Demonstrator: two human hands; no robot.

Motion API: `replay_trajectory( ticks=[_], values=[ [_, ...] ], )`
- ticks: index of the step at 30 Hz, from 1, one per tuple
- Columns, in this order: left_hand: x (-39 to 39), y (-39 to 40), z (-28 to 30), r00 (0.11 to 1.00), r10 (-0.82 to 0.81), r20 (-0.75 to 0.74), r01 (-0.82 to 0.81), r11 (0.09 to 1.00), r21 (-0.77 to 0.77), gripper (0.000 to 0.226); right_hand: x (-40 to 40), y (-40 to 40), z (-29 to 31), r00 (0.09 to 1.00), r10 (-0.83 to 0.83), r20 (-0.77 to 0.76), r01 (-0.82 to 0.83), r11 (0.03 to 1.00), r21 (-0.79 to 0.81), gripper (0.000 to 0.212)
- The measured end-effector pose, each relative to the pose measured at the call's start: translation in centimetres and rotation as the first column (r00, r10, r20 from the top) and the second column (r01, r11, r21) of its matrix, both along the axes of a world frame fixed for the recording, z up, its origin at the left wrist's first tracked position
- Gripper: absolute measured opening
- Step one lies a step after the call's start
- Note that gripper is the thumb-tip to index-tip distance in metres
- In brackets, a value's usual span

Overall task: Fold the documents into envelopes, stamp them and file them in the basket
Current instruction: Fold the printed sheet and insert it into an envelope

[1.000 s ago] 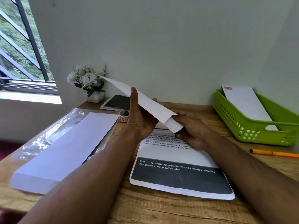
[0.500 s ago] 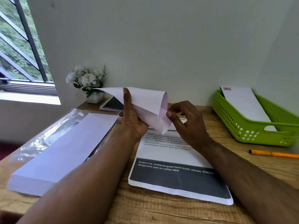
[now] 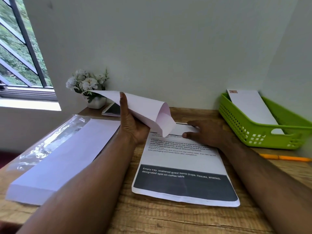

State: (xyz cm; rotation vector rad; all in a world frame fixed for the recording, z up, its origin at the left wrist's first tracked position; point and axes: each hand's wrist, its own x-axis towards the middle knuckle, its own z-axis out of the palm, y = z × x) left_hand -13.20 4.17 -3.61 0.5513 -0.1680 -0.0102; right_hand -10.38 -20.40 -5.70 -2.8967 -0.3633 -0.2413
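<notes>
Dropped from the envelope's mouth, the right hand (image 3: pixel 209 134) now rests on a folded document (image 3: pixel 186 129) atop the printed stack (image 3: pixel 184 166), fingers loosely spread. Left hand (image 3: pixel 133 125) grips the open envelope (image 3: pixel 143 108) above the tabletop (image 3: pixel 168 220). Far right, a stamped envelope (image 3: pixel 251 108) lies in the green basket (image 3: pixel 236 119).

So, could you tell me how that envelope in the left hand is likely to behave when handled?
The envelope is probably light and floppy: the left hand alone holds it up, and its mouth bows open. It likely creases easily, being thin paper. It would probably slide readily if pushed across the table.
</notes>
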Motion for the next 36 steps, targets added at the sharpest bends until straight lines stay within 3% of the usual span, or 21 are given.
replay_trajectory(
  ticks=[3,7,12,21,23,28,31,36],
  values=[
    [0.0,0.3,0.1,1.0,0.002,0.003,-0.002,1.0,-0.02,0.082,0.1,0.0,0.1,1.0,0.009,0.007,-0.01,0.992,0.126,0.099],
    [0.2,0.5,0.0,1.0,0.003,0.01,-0.003,0.999,-0.035,0.079,0.3,-0.1,-0.2,0.993,-0.014,-0.116,0.04,0.972,0.23,0.109],
    [0.1,0.6,0.1,1.0,0.025,0.004,-0.025,1.0,-0.019,0.071,0.4,-0.3,0.1,0.989,-0.037,-0.143,0.071,0.966,0.247,0.092],
    [0.5,0.4,-0.3,1.0,0.027,-0.005,-0.027,1.0,-0.009,0.086,0.0,-0.5,0.6,0.993,-0.05,-0.106,0.087,0.917,0.388,0.083],
    [0.4,0.3,-0.3,0.999,0.033,0.002,-0.033,0.999,-0.004,0.08,0.0,-0.7,0.7,0.993,-0.055,-0.106,0.094,0.908,0.408,0.088],
    [0.1,-0.1,-0.4,0.997,0.078,-0.012,-0.078,0.997,0.024,0.057,0.5,-1.1,0.4,0.993,-0.087,0.085,0.045,0.912,0.408,0.088],
    [0.0,-0.1,-0.3,0.996,0.088,-0.028,-0.087,0.995,0.049,0.06,0.5,-0.9,0.4,0.958,-0.163,0.238,0.074,0.936,0.343,0.084],
    [0.2,0.1,-0.3,0.998,0.066,-0.022,-0.066,0.998,-0.001,0.072,0.2,-0.3,0.7,0.877,-0.149,0.457,0.041,0.97,0.238,0.087]
  ],
)
